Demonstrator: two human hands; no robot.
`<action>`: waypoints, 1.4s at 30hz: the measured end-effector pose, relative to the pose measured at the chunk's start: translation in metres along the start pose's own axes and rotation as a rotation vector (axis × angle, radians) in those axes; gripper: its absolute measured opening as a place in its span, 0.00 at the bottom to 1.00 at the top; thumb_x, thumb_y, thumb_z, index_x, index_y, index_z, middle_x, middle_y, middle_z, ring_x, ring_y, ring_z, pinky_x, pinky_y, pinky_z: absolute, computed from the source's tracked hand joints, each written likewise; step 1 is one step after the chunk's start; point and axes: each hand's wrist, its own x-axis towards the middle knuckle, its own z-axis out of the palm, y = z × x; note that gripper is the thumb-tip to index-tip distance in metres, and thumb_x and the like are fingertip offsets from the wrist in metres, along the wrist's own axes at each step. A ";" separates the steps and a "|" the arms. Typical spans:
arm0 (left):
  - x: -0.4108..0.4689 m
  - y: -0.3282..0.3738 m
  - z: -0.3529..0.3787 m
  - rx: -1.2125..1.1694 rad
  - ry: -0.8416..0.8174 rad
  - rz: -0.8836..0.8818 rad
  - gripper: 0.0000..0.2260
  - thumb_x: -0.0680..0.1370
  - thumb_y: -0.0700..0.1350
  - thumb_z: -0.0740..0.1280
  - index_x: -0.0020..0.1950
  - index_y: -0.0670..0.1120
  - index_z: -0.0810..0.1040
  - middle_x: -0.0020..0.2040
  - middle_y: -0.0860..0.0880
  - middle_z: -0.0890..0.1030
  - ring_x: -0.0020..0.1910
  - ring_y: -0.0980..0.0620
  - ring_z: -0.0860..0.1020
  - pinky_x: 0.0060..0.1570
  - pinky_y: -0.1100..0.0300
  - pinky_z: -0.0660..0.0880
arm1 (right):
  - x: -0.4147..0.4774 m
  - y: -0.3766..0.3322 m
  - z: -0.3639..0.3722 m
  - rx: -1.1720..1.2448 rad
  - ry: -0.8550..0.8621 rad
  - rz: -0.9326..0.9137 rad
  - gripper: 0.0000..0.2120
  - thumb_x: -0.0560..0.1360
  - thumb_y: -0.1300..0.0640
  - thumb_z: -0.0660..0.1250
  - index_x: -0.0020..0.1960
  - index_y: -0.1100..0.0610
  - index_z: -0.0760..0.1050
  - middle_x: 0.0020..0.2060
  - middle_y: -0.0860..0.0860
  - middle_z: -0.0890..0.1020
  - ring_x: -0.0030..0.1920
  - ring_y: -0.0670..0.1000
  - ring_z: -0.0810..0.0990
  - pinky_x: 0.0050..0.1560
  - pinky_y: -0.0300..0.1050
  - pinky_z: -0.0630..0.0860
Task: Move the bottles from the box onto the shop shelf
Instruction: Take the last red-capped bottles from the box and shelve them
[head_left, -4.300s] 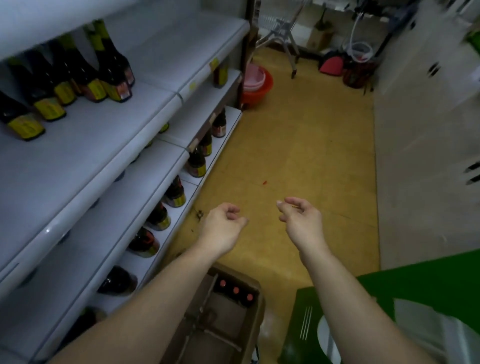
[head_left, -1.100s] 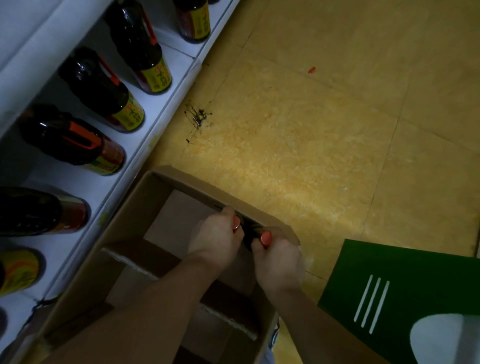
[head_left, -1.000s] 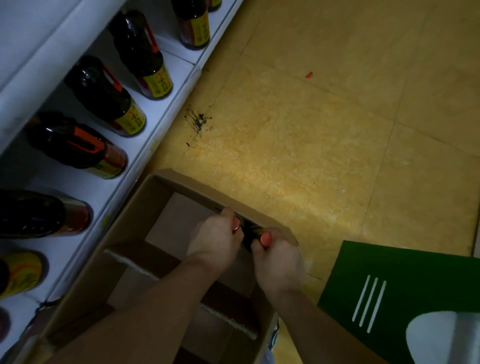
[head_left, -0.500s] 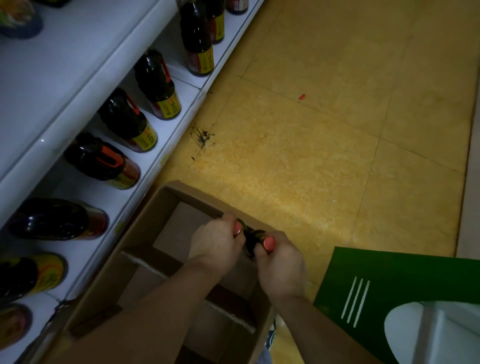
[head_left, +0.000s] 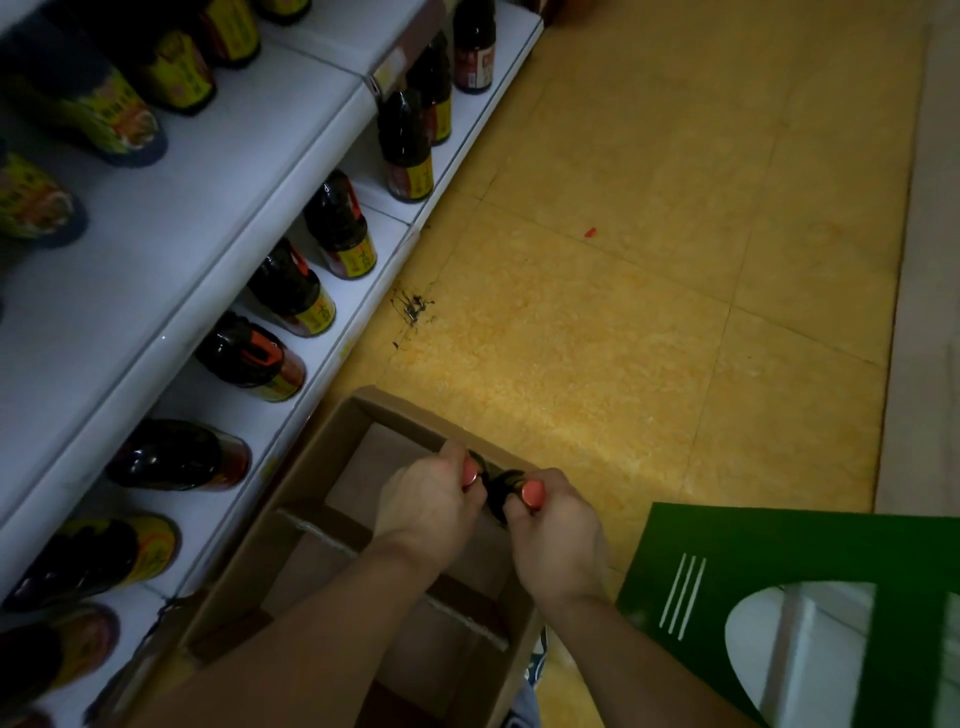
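1. Right, down at six o'clock sits the open cardboard box, pushed up against the shop shelf.
2. Left hand is curled round the neck of a red-capped bottle in the box's far corner.
3. Right hand grips a second bottle just beside it, at its three o'clock, cap poking out above the fingers.
4. Both dark bottle bodies are down inside the box.
5. Shelved bottles line the bottom tier from nine to twelve o'clock.
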 end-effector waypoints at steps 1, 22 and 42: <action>-0.003 0.002 -0.003 0.002 -0.003 -0.003 0.08 0.81 0.54 0.66 0.48 0.54 0.68 0.40 0.55 0.77 0.46 0.49 0.81 0.41 0.56 0.71 | -0.003 -0.002 -0.004 -0.005 0.001 -0.001 0.06 0.78 0.48 0.67 0.55 0.44 0.74 0.42 0.47 0.83 0.43 0.52 0.83 0.44 0.53 0.82; -0.099 0.049 -0.128 -0.030 -0.010 0.006 0.07 0.80 0.53 0.66 0.48 0.52 0.71 0.43 0.50 0.83 0.47 0.44 0.82 0.46 0.51 0.78 | -0.094 -0.071 -0.109 0.041 -0.019 -0.059 0.03 0.79 0.50 0.67 0.52 0.44 0.75 0.44 0.45 0.81 0.45 0.50 0.80 0.47 0.49 0.80; -0.165 0.084 -0.227 -0.014 0.076 0.028 0.08 0.79 0.52 0.66 0.47 0.49 0.70 0.47 0.44 0.83 0.49 0.38 0.80 0.39 0.52 0.68 | -0.153 -0.130 -0.180 0.019 -0.004 -0.128 0.04 0.78 0.48 0.68 0.50 0.44 0.72 0.44 0.47 0.80 0.45 0.54 0.79 0.42 0.45 0.73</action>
